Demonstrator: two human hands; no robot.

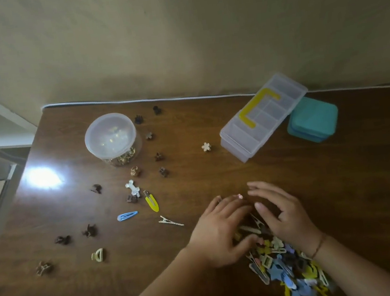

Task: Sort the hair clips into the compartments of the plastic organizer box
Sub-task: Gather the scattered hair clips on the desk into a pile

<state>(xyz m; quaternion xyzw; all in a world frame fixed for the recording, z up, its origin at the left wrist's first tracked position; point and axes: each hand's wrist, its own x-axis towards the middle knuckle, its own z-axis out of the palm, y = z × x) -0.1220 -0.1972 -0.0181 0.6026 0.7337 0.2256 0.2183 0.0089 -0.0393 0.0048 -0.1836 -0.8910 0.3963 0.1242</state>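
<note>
A heap of mixed hair clips (287,267) lies at the near right of the brown table. My left hand (221,230) and my right hand (280,213) lie flat on the heap's far end, fingers spread, gripping nothing. The clear plastic organizer box (262,116) with a yellow handle stands lid down at the back right. Loose clips lie scattered to the left: a yellow clip (152,201), a blue snap clip (127,216), a silver clip (170,221), a white flower clip (206,147) and several small brown claw clips (90,230).
A round clear tub (111,138) with a lid holds gold clips at the back left. A teal box (313,122) sits behind the organizer. The table's left edge (6,203) drops off beside a bright glare patch. A wall runs along the back.
</note>
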